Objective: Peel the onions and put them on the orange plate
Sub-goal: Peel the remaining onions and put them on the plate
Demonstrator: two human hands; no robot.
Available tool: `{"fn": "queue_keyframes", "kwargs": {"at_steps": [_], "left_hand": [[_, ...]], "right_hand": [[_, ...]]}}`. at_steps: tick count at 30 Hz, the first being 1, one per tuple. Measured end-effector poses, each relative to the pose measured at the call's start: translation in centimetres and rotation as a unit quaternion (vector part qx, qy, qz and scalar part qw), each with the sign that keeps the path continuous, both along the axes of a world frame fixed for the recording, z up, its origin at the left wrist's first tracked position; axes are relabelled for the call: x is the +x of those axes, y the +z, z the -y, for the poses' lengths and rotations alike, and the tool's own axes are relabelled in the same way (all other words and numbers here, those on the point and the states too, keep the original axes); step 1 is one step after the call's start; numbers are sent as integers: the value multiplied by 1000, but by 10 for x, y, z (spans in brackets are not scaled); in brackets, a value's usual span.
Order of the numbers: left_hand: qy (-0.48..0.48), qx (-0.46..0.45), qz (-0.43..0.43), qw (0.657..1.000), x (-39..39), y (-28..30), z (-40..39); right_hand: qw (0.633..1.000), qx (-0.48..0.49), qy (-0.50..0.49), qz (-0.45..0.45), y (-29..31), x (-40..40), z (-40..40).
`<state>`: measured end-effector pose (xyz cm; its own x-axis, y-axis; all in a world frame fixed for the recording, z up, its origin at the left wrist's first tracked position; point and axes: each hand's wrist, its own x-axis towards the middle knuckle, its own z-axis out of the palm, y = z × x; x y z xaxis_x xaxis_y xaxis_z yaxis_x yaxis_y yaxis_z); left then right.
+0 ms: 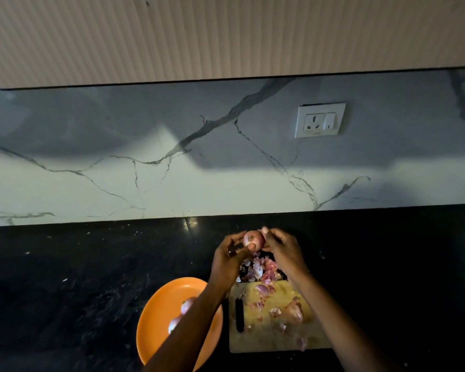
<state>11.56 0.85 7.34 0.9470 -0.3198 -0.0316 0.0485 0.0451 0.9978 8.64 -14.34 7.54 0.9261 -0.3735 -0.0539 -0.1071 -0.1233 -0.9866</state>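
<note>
Orange plate [156,312], pink-purple onion [253,239], black counter [65,277], grey-veined white marble wall [118,183].

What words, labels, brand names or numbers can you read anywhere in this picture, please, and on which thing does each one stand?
No text can be read in this view.
The wall socket plate: a small dark mark on its switch and a faint mark along its lower edge, both too small to read.
The orange plate, the cutting board, the knife and the onion held by both hands: no lettering visible.
</note>
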Motion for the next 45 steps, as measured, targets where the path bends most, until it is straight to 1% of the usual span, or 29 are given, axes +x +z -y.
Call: {"fn": "queue_keyframes", "kwargs": {"at_steps": [2, 5, 13, 17, 21, 23, 25, 26, 28, 30, 33, 37, 40, 45], "left_hand": [[-12, -7, -6, 1000, 2, 5, 0], [-39, -12, 0, 999, 3, 9, -1], [-51, -16, 6, 999, 4, 8, -6], [-50, -18, -9, 999, -1, 2, -9], [-45, -25, -25, 998, -6, -3, -9], [-45, -18, -23, 999, -7, -3, -8], [-23, -17, -20, 999, -7, -2, -6], [-9, -15, -17, 1000, -5, -2, -5], [-1, -12, -13, 1000, -3, -1, -4], [-8, -5, -5, 1000, -1, -1, -3], [-3, 1, 7, 1000, -2, 1, -2], [0, 11, 14, 1000, -3, -1, -1], [5, 7, 15, 1000, -6, -5, -3], [-14, 0, 20, 1000, -12, -6, -6]], "right_hand": [[998, 49, 40, 8, 3, -2, 0], [995, 78, 62, 17, 3, -4, 1], [983, 182, -25, -1, 3, -4, -15], [977, 205, -55, -2, 2, -7, -25], [983, 165, -84, 5, 0, -6, -27], [988, 126, -88, 4, 0, -7, -25], [995, 80, -58, -5, 1, -7, -22], [997, 75, -31, -9, 2, -7, -21], [996, 89, 13, -4, 5, -9, -18], [995, 101, 17, 7, 7, -9, -15], [991, 129, -23, 9, 8, -6, -15], [990, 123, -65, 9, 3, -1, -19], [991, 98, -91, 10, -3, 0, -23], [991, 56, -123, 0, -7, -2, -25]]}}
